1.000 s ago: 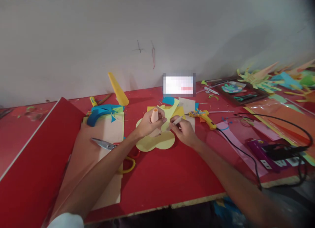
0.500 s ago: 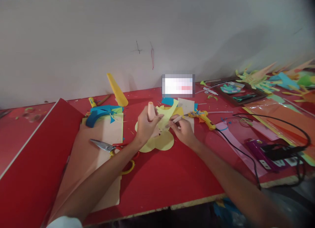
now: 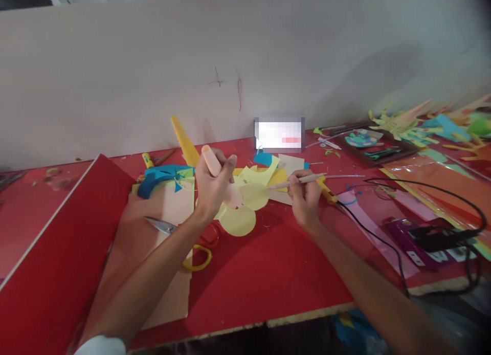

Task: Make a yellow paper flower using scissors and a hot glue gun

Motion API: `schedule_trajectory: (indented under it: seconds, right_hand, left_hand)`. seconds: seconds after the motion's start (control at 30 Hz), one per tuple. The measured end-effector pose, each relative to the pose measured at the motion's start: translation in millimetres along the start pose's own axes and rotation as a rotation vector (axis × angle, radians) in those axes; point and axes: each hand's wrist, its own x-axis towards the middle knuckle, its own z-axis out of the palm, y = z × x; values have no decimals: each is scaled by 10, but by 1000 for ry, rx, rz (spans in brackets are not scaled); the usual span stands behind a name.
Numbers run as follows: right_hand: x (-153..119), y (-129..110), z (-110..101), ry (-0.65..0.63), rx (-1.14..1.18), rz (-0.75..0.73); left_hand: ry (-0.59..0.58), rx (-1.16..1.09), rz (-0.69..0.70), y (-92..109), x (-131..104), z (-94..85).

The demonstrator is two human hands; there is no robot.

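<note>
Your left-hand fingers (image 3: 224, 168) wrap a peach paper roll (image 3: 210, 160) tilted toward the upper left at frame centre, while your right hand (image 3: 305, 201) pinches a thin stick (image 3: 297, 181) lying nearly level, tip pointing left over the yellow cutouts (image 3: 245, 206) on the red table (image 3: 268, 278).

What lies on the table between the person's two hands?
In the head view, pale yellow paper cut-outs lie between the left hand and right hand.

No readable text anywhere; the label by the wall (image 3: 280, 134) is blurred out.
</note>
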Motion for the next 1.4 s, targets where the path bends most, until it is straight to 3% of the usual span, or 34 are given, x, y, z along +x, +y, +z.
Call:
schedule_trajectory:
  seconds: [0.13, 0.2, 0.27, 0.4, 0.57, 0.97, 1.23, 1.3, 1.4]
  right_hand:
    - [-34, -152, -28, 21, -88, -169]
    - [-45, -203, -29, -72, -127, -178]
    - [-60, -217, -8, -244, -157, -136]
    - [-122, -166, 93, -588, -132, -87]
    - [-199, -92, 198, -720, -113, -140]
    - [-178, -42, 219, -606, -209, -178]
    - [-183, -9, 232, -524, -219, -154]
    - [-154, -43, 203, -450, -212, -128]
    - [-86, -86, 133, -272, -233, -83]
  left_hand:
    - [-309, -67, -119, -158, -57, 4]
    - [-442, -62, -178, -235, -120, 20]
    - [-524, -60, -220, -299, -187, 40]
    - [-546, -26, -229, -379, -265, 69]
    - [-513, -13, -195, -388, -265, 71]
    - [-530, -5, -202, -382, -283, 55]
    - [-519, 60, -133, -435, -301, 27]
    - [-405, 157, -65, -442, -339, 37]
    - [-114, 324, -35, -410, -390, 69]
